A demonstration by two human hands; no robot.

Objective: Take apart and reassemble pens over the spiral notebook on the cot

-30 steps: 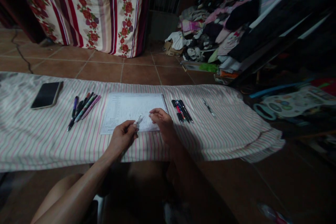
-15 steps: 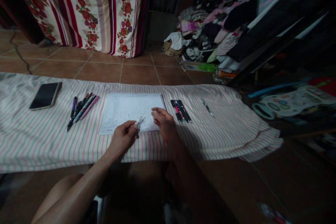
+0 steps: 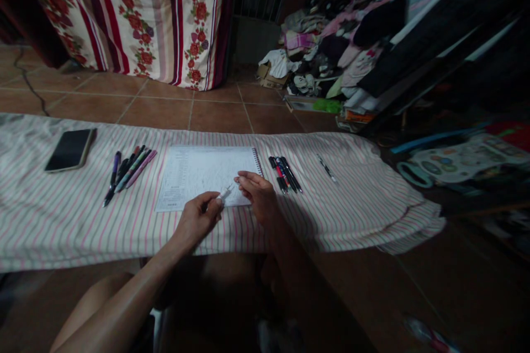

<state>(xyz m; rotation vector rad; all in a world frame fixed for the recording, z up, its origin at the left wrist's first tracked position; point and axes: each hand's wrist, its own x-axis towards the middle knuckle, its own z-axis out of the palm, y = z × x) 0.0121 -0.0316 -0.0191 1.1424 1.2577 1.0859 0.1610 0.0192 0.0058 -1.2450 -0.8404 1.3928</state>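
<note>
My left hand (image 3: 201, 214) is closed around a slim white pen (image 3: 224, 193), its narrow end pointing up and to the right. Close to that end, my right hand (image 3: 257, 190) pinches with thumb and forefinger; whatever is between them is too small to make out. Both hands are over the lower part of a spiral notebook (image 3: 207, 162) lying open, its page marked with faint print and its coil on the right. A row of black and red pens (image 3: 285, 175) lies just right of the notebook.
Left of the notebook lie several coloured pens (image 3: 134, 168) and a dark phone (image 3: 70, 150). One patterned pen (image 3: 327, 168) rests apart at the right. All lie on a striped cloth (image 3: 356, 209). Beyond are a flowered curtain (image 3: 161, 22) and piled clothes (image 3: 327, 49).
My left hand has moved slightly right with the white pen, bringing its end closer to my right fingertips. The right hand has shifted a little left. The things on the cloth stay put.
</note>
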